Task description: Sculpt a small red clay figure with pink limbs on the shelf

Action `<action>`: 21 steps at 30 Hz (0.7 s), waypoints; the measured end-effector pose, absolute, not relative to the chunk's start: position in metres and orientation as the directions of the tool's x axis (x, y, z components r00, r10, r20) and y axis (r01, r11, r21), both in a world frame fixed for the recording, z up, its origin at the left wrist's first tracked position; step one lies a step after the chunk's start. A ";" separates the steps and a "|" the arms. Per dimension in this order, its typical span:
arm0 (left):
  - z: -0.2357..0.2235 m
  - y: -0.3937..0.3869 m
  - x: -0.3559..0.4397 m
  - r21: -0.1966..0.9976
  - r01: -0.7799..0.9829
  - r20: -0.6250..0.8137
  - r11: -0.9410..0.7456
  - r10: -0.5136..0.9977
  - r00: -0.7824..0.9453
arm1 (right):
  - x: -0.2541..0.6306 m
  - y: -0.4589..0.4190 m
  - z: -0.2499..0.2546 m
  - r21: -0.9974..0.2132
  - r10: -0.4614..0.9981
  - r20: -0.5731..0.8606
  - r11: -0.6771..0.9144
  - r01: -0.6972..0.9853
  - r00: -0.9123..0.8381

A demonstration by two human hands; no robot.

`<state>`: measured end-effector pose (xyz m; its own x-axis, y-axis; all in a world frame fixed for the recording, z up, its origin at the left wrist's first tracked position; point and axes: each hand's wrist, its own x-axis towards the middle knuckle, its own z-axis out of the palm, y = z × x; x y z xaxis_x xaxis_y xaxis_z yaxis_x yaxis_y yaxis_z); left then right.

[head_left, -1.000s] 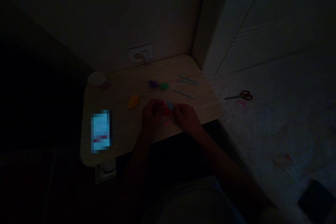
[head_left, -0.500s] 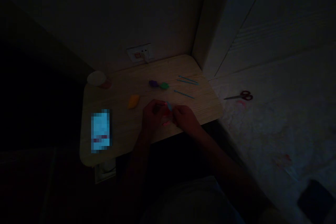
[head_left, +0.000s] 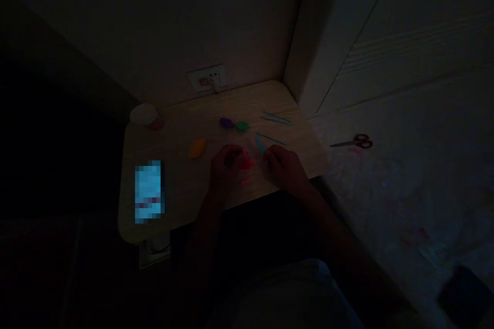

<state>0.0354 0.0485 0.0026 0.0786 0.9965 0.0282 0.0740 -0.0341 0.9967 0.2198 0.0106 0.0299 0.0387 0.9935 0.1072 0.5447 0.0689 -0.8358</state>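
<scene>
In dim light, my left hand [head_left: 225,166] is closed on a soft red lump [head_left: 246,162] that looks like modelling clay. My right hand [head_left: 284,165] grips a light-blue plastic modelling knife [head_left: 260,143], its flat blade pointing up and left. A gap separates the blade from the red lump. On the tabletop below the lump lies a small pink piece [head_left: 244,181]. Beyond my hands are an orange lump [head_left: 197,148], a purple lump [head_left: 226,123] and a green lump [head_left: 243,126]. Part of the red lump is hidden by my left fingers.
Three thin blue sticks, one of them this stick [head_left: 271,138], lie on the wooden table [head_left: 173,175]. A tub with a pale lid [head_left: 143,113] and a lit phone [head_left: 148,191] are at left. Scissors [head_left: 362,141] rest beyond the right edge. A wall socket [head_left: 208,78] is behind.
My right hand has moved right with the blue knife, away from the red lump. More of the red lump now shows. My left hand has stayed nearly in place.
</scene>
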 end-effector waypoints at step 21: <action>0.018 0.068 0.024 0.639 0.622 0.253 -0.453 0.887 0.386 | 0.234 0.004 0.017 -0.809 0.994 0.110 0.078 0.583 0.020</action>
<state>0.0242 0.0676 0.0183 0.3859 0.8872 0.2528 0.6217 -0.4526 0.6392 0.2345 0.0043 0.0174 0.0197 0.9937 0.1099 0.5832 0.0779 -0.8086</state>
